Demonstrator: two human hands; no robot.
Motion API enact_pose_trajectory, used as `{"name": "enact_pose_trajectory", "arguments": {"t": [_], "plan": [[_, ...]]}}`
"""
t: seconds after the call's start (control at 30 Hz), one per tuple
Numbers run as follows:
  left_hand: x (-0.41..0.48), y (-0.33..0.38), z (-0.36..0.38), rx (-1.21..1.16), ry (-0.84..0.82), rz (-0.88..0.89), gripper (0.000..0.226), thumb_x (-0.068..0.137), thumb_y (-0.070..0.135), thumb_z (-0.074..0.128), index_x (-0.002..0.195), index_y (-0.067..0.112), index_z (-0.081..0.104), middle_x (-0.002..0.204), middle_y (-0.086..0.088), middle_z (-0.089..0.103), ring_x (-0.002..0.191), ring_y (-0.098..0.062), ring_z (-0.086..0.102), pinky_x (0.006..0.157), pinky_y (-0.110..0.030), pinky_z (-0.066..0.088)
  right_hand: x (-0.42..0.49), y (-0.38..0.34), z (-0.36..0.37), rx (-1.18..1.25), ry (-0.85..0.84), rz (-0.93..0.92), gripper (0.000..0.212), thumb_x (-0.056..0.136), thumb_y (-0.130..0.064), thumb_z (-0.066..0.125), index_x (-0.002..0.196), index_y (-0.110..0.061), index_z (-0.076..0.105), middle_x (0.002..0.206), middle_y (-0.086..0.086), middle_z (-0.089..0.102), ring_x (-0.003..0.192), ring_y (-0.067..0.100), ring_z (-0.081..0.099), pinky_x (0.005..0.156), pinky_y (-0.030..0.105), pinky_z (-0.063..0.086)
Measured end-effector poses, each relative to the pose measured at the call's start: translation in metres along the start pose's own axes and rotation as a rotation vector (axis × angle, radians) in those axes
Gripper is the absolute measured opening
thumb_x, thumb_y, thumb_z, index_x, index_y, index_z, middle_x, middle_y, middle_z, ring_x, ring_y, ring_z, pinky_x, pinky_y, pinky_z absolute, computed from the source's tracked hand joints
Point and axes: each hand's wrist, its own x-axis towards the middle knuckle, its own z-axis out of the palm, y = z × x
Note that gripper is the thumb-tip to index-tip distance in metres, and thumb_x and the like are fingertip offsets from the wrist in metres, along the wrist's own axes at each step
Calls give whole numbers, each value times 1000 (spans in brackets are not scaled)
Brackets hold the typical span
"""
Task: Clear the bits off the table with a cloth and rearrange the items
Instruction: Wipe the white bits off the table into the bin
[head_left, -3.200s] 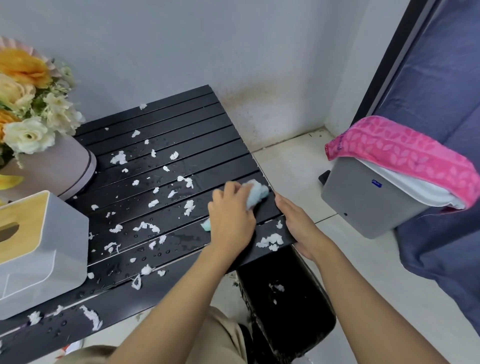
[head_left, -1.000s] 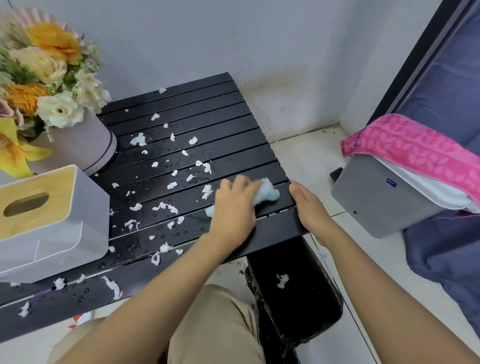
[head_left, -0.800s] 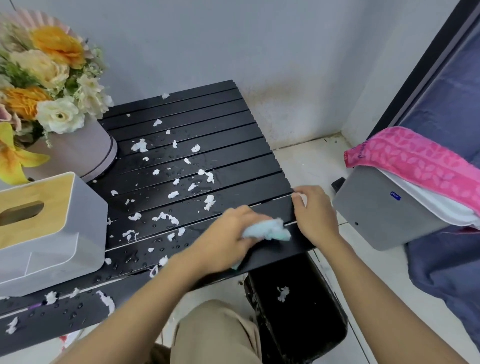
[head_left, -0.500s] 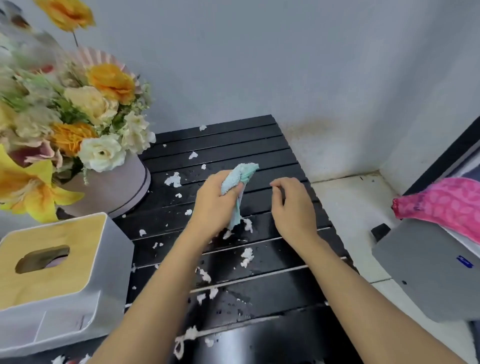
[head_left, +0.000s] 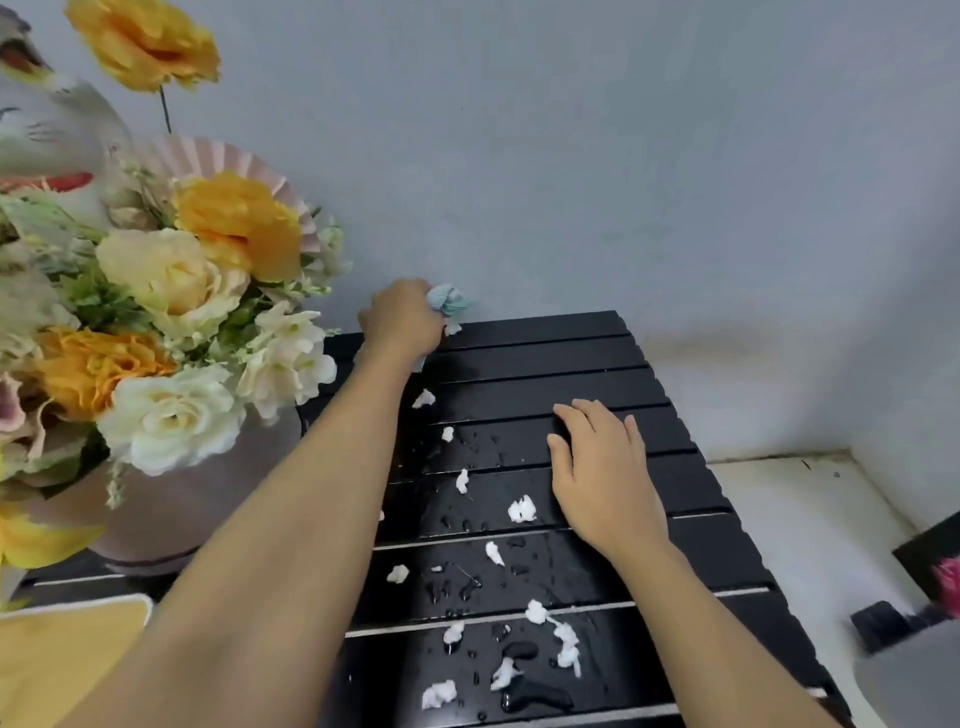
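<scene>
The fingers of the left hand (head_left: 402, 319) are curled tight round a bunched pale-blue cloth (head_left: 448, 301), which pokes out past the knuckles at the far edge of the desk (head_left: 550, 356), close to the wall (head_left: 571, 156). Whether the cloth is pressed down on the back slat or held just above it is hard to tell. The right hand (head_left: 597, 467) lies flat in the middle of the desk, its fingers (head_left: 587, 415) straight and a little apart, holding nothing. White bits (head_left: 521, 509) are scattered from just under the cloth down to the near edge, mostly between the two arms, with drops of water (head_left: 467, 587) among them. The left forearm runs just beside the flowers (head_left: 171, 291) in their round pink pot (head_left: 171, 514). From here, a pull of the cloth toward the body would likely drag the bits through the wet, so they may smear, stick to the slats or drop through the gaps between them. A wide sweep could also knock the forearm into the flowers and shift the pot, and any bits under that arm could be missed.
</scene>
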Motion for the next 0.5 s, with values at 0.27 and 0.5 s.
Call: {"name": "enact_pose_trajectory", "arguments": {"t": [0.27, 0.5], "plan": [[13, -10, 23, -109, -296, 114, 10, 85, 14, 66, 95, 16, 65, 93, -6, 62, 92, -26, 58, 79, -32, 45, 1, -1, 0, -9, 7, 14, 41, 101, -31, 35, 139, -19, 47, 143, -3, 43, 140, 16, 31, 121, 40, 8], [15, -6, 44, 106, -140, 25, 31, 86, 15, 52, 116, 19, 57, 121, -5, 56, 115, -36, 48, 91, -41, 37, 1, -4, -1, -19, 1, 24, 39, 101, -30, 35, 137, -20, 48, 142, -3, 43, 139, 17, 32, 121, 40, 9]]}}
